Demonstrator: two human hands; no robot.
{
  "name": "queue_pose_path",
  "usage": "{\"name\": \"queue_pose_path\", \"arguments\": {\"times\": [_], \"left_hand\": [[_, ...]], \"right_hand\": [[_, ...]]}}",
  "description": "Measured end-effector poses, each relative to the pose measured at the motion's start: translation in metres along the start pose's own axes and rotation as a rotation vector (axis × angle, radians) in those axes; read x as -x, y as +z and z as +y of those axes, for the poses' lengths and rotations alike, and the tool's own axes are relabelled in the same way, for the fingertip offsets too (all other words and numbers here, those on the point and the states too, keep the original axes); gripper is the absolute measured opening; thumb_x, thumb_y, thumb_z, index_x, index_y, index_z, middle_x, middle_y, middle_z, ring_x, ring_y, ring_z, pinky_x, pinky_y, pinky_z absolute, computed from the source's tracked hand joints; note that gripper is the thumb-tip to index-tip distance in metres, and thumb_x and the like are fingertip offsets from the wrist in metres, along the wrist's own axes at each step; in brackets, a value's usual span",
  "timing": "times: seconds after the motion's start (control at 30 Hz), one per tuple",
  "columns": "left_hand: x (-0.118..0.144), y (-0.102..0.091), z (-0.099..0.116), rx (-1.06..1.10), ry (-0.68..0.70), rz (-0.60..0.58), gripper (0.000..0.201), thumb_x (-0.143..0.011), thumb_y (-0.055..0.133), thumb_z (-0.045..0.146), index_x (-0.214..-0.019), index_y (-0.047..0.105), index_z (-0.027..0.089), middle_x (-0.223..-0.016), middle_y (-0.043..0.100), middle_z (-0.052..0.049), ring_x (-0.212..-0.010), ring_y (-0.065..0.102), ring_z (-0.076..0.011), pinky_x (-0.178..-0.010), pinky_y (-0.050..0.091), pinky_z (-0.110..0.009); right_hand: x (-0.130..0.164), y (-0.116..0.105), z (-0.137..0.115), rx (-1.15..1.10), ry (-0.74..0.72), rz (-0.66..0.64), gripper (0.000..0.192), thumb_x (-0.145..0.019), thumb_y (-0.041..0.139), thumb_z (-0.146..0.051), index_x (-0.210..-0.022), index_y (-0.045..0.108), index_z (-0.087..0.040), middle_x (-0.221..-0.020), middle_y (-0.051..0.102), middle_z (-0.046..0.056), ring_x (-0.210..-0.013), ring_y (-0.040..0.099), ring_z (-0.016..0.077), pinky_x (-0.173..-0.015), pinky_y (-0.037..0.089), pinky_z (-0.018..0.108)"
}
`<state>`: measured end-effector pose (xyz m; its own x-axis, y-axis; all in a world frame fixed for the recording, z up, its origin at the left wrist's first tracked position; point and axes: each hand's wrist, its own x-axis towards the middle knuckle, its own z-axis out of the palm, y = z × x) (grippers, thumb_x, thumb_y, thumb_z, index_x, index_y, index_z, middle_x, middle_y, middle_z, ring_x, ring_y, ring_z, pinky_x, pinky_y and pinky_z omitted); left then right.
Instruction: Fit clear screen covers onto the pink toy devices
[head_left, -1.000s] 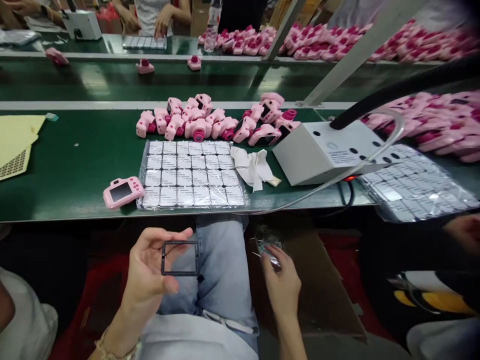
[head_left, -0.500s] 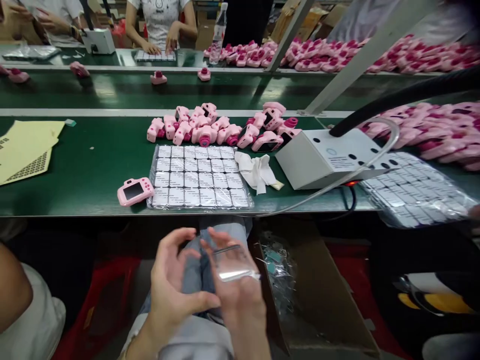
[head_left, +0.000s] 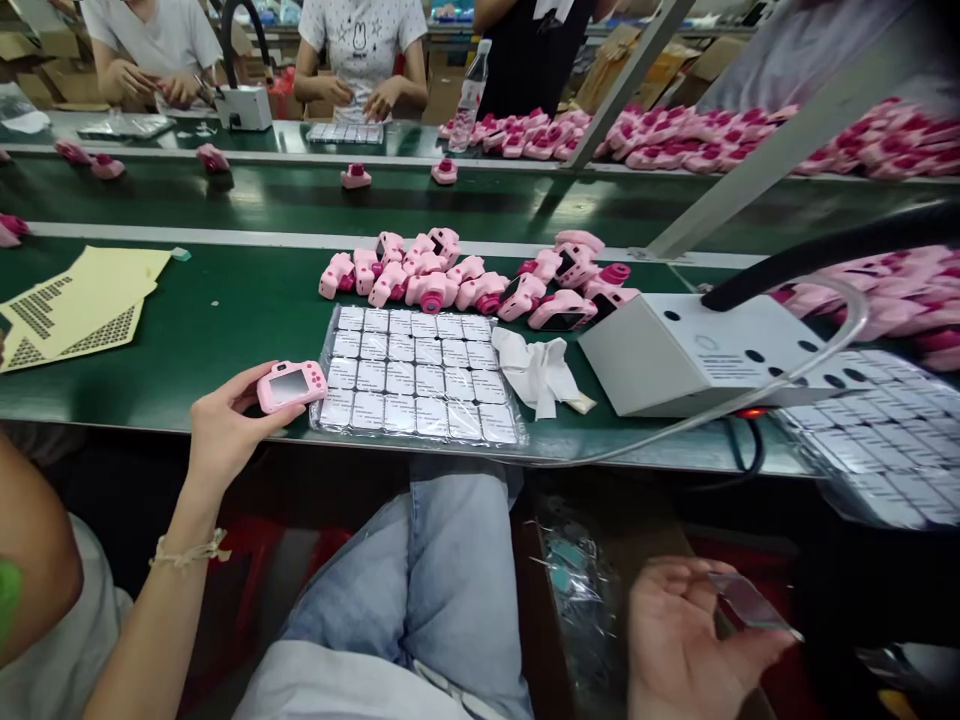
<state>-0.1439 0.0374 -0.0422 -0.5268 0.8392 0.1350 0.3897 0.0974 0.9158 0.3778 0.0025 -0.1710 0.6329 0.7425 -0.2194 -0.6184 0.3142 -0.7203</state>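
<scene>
Head view: no readable writing anywhere; the print on the grey box point(head_left: 697, 350) was too small to read. My left hand point(head_left: 221, 425) was clamped on the pink toy camera point(head_left: 291, 385) at the near edge of the green table point(head_left: 225, 310), just beside the clear tray point(head_left: 420, 375), which held rows of white squares. My right hand point(head_left: 686, 635) was low by my knee, fingers pinched on a clear film piece point(head_left: 750, 603). A cardboard bin point(head_left: 592, 600) below held crumpled clear wrappers. A heap of pink cameras point(head_left: 480, 280) lay behind the tray.
</scene>
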Motion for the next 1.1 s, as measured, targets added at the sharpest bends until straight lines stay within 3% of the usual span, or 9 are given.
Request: {"name": "queue_pose_path", "arguments": {"times": [0.07,0.17,0.33,0.5,0.67,0.77,0.97,1.03,1.1], "left_hand": [[0.020,0.004,0.015,0.040,0.099,0.033,0.063,-0.067,0.102,0.037,-0.124,0.082,0.019,-0.122,0.086,-0.010,-0.112,0.083,-0.0319,-0.103,0.070,-0.045],[0.054,0.017,0.051,0.060,0.297,-0.064,0.059,-0.068,0.100,0.027,-0.122,0.079,0.022,-0.117,0.083,-0.006,-0.103,0.082,-0.0256,-0.088,0.071,-0.032],[0.084,0.061,0.100,0.130,0.447,-0.303,0.069,-0.066,0.100,0.024,-0.130,0.077,0.027,-0.119,0.080,-0.005,-0.106,0.077,-0.0260,-0.092,0.068,-0.033],[0.094,0.106,0.114,0.173,0.521,-0.452,0.065,-0.071,0.102,0.036,-0.133,0.080,0.033,-0.119,0.082,-0.006,-0.105,0.077,-0.0319,-0.091,0.067,-0.043],[0.110,0.150,0.116,0.245,0.482,-0.639,0.062,-0.070,0.105,0.038,-0.126,0.081,0.031,-0.117,0.082,-0.007,-0.104,0.077,-0.0302,-0.091,0.066,-0.041],[0.132,0.199,0.109,0.344,0.377,-0.828,0.062,-0.067,0.108,0.035,-0.122,0.081,0.026,-0.117,0.082,-0.008,-0.107,0.078,-0.0278,-0.087,0.066,-0.034],[0.212,0.340,0.097,0.504,0.149,-1.189,0.057,-0.057,0.104,0.013,-0.109,0.082,0.021,-0.111,0.079,-0.007,-0.099,0.077,-0.0251,-0.086,0.064,-0.034],[0.233,0.366,0.100,0.516,0.121,-1.222,0.054,-0.055,0.103,0.012,-0.104,0.082,0.021,-0.105,0.078,-0.005,-0.095,0.075,-0.0240,-0.084,0.063,-0.034],[0.242,0.370,0.102,0.529,0.098,-1.232,0.053,-0.057,0.102,0.015,-0.105,0.082,0.021,-0.105,0.076,-0.004,-0.094,0.075,-0.0234,-0.084,0.063,-0.034]], "right_hand": [[0.003,0.000,0.001,-0.077,0.016,-0.029,0.054,-0.061,0.109,-0.048,-0.101,0.081,-0.026,-0.103,0.076,-0.002,-0.084,0.071,0.0127,-0.065,0.068,0.021],[0.016,-0.008,0.002,-0.115,0.027,-0.043,0.046,-0.067,0.108,-0.041,-0.102,0.081,-0.029,-0.103,0.077,-0.005,-0.080,0.071,0.0121,-0.059,0.067,0.023],[0.029,-0.013,0.000,-0.170,0.091,0.008,0.063,-0.045,0.115,-0.036,-0.096,0.079,-0.024,-0.088,0.076,-0.008,-0.074,0.071,0.0082,-0.060,0.064,0.013],[0.026,-0.008,-0.011,-0.150,0.116,0.058,0.066,-0.045,0.115,-0.039,-0.100,0.081,-0.024,-0.095,0.077,-0.005,-0.078,0.073,0.0098,-0.067,0.066,0.015],[0.027,-0.021,-0.023,-0.117,0.139,0.054,0.068,-0.047,0.114,-0.046,-0.103,0.080,-0.029,-0.096,0.076,-0.010,-0.082,0.071,0.0043,-0.077,0.060,0.006],[0.031,-0.046,-0.025,-0.047,0.129,0.120,0.066,-0.051,0.112,-0.054,-0.103,0.081,-0.027,-0.099,0.079,-0.007,-0.085,0.073,0.0072,-0.078,0.062,0.011],[0.086,-0.103,-0.032,0.130,0.161,0.259,0.050,-0.072,0.103,-0.058,-0.102,0.081,-0.024,-0.100,0.081,0.001,-0.094,0.078,0.0159,-0.086,0.068,0.027],[0.118,-0.114,-0.037,0.169,0.177,0.282,0.047,-0.076,0.101,-0.058,-0.104,0.082,-0.025,-0.101,0.081,0.002,-0.095,0.079,0.0181,-0.087,0.069,0.031],[0.150,-0.118,-0.043,0.192,0.191,0.291,0.045,-0.078,0.099,-0.059,-0.106,0.083,-0.026,-0.102,0.081,0.004,-0.097,0.080,0.0206,-0.087,0.070,0.035]]}}
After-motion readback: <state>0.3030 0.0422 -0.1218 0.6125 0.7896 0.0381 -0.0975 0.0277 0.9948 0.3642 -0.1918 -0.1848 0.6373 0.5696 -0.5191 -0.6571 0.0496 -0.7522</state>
